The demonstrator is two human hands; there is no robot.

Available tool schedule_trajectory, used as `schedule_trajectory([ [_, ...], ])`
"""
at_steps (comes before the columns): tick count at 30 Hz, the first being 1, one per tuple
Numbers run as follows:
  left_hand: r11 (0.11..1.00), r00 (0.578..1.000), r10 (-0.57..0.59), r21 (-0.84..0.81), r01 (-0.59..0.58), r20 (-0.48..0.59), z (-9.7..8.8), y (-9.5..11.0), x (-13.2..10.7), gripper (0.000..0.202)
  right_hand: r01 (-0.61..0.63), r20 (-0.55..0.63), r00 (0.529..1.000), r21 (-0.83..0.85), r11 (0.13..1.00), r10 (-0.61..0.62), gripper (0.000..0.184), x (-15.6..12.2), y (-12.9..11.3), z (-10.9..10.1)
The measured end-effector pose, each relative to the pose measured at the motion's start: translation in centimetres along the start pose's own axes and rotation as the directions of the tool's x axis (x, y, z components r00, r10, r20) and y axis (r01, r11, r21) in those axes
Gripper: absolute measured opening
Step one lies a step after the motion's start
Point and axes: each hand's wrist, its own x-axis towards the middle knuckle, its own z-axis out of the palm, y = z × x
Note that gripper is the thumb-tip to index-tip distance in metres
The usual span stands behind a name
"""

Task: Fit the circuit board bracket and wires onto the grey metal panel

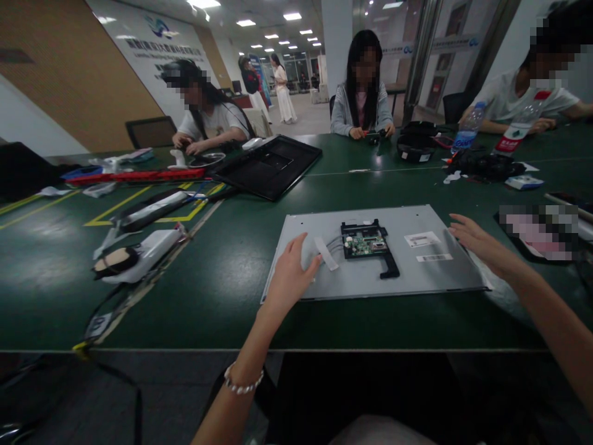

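A flat grey display panel (319, 287) lies on the green table, its metal back facing up. At its middle sits a black plastic bracket (391, 266) around a green circuit board (368, 244). Thin grey cables lead left from the board under a strip of whitish tape (327, 254). My left hand (294, 269) is over the panel's left part, thumb apart from the fingers, holding nothing. At the right edge my right hand (482, 244) has its fingers stretched out; whether it touches the edge I cannot tell. Two white labels (421, 239) are stuck near that side.
A black monitor shell (273, 164) lies farther back. Left are a white device (151, 253), a power strip (155, 207) and cables. Bottles (514, 133), a black pouch (414, 145) and a phone-like item (537, 232) stand or lie right. Several people sit across the table.
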Motion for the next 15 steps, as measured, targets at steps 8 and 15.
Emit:
schedule_trajectory([
  [8,0.977,0.957,-0.194,-0.135,0.168,-0.215,-0.6,-3.4,-4.6,0.057,-0.053,0.017,0.999,0.081,0.995,0.051,0.072,-0.7,-0.8,0.3],
  [15,0.919,0.849,-0.356,-0.312,0.242,-0.390,0.4,-5.1,-6.0,0.063,-0.027,-0.017,0.999,0.145,0.989,0.029,0.068,-1.4,-1.4,1.5],
])
